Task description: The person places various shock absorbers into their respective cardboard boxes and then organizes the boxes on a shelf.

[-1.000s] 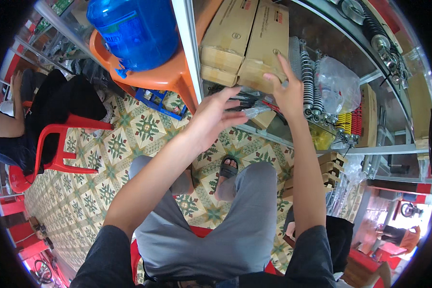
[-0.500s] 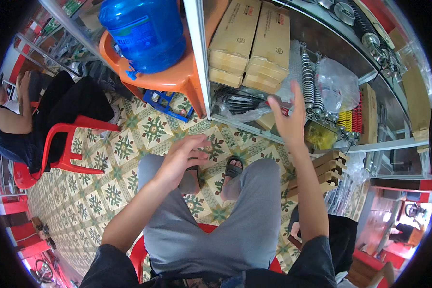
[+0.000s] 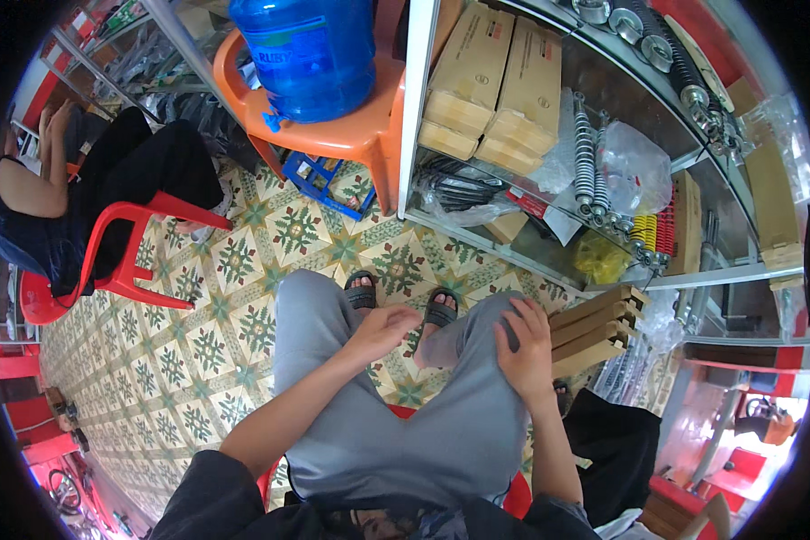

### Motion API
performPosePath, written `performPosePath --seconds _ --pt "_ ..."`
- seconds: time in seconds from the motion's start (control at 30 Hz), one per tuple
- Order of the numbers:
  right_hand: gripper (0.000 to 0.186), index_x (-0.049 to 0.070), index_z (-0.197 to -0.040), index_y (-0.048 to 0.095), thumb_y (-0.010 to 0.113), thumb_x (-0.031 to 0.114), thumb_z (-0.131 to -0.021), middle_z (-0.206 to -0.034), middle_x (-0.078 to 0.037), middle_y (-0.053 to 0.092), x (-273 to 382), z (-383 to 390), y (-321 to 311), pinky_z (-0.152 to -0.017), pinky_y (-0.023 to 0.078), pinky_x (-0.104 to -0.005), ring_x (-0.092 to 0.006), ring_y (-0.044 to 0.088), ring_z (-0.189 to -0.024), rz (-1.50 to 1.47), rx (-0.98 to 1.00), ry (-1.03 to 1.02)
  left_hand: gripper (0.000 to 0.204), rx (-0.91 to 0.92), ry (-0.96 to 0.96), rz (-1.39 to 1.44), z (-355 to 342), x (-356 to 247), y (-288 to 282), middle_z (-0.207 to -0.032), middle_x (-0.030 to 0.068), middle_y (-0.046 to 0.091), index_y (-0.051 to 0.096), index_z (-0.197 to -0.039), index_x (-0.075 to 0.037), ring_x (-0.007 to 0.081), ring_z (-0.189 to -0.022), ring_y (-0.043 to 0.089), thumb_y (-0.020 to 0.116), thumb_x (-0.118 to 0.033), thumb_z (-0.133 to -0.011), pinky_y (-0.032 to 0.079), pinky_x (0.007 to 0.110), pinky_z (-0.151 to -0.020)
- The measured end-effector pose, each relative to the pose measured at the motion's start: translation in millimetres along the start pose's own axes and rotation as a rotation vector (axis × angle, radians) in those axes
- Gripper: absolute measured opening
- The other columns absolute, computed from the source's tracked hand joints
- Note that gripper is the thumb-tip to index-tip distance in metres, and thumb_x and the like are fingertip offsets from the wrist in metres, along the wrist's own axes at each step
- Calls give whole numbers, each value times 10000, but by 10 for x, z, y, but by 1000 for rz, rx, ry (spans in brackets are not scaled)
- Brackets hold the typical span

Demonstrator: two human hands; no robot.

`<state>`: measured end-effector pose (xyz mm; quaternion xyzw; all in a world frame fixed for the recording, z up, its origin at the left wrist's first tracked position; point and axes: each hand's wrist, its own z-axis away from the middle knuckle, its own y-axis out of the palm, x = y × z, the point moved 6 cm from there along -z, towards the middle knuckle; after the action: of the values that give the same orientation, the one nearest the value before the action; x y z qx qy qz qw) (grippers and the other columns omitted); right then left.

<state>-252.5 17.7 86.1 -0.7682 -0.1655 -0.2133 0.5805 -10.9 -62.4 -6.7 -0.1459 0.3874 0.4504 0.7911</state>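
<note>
Several long cardboard boxes (image 3: pixel 468 72), printed in red and dark ink, lay in the metal-framed display case (image 3: pixel 414 117) beside coil-spring shock absorbers (image 3: pixel 585 157). A labelled, rounded blue plastic water jug (image 3: pixel 306 72) stood on an orange plastic chair (image 3: pixel 337 139). The right hand (image 3: pixel 524 351), fingers loosely spread, rested on the seated person's grey trousers (image 3: pixel 405 450) at the knee; the left hand (image 3: pixel 385 335), fingers half-curled, was between the knees.

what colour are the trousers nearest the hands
The trousers are grey, best seen in the head view.
</note>
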Motion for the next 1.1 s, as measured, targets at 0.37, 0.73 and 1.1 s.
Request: performPosePath --seconds 0.37,0.73,1.1 --pt "308 54 -1102 722 727 276 -889 -1373 -147 587 349 15 233 -1099 374 -605 -427 455 -1354 483 229 -92 417 -119 230 -91 -194 49 -136 -1129 147 742 684 -1211 12 229 -1080 700 676 -312 -949 517 336 -965" --pt "434 93 -1247 647 750 264 -862 -1305 -143 607 656 -727 57 -918 543 -481 -352 609 -1168 393 230 -244 400 -118 245 -163 -294 97 -32 -1143 136 730 675 -1223 5 207 -1071 680 677 -300 -963 525 331 -933" --pt "638 139 -1430 530 755 192 -835 -1454 -124 495 1076 -2232 -142 -960 522 -468 -328 536 -1262 841 129 -463 437 -121 228 -208 -233 2 44 -1081 134 756 709 -1160 -15 240 -878 733 684 -382 -925 566 372 -804"
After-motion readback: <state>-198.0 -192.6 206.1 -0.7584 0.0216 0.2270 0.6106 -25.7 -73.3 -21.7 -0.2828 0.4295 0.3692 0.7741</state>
